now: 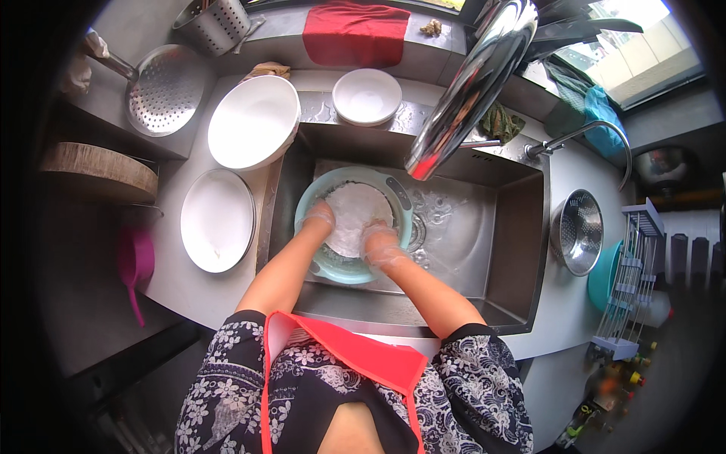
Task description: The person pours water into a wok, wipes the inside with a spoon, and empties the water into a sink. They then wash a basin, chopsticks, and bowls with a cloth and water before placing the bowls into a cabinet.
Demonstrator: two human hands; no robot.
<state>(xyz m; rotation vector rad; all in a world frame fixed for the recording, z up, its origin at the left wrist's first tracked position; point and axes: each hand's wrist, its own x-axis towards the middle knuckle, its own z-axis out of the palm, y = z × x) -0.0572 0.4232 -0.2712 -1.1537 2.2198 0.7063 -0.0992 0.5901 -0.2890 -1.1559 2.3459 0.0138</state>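
A pale turquoise plastic basin (pixel 306 184) rests in the left part of the steel sink (pixel 513 244). Inside it, a round white dish (pixel 354 210) sits among suds; whether it is a plate or a bowl is unclear. My left hand (pixel 321 215), in a clear plastic glove, grips the dish at its left edge, with the fingertips partly hidden. On the dish's lower right side lies my right hand (pixel 379 238), also in a clear glove. Its fingers are bent out of sight, so anything held in them cannot be made out.
A chrome faucet (pixel 476 85) reaches over the sink. Around the rim stand a large white bowl (pixel 252 122), white plates (pixel 217 221) and a smaller white bowl (pixel 367 96). To the right are a steel colander (pixel 579 232) and a thin curved tap (pixel 610 127).
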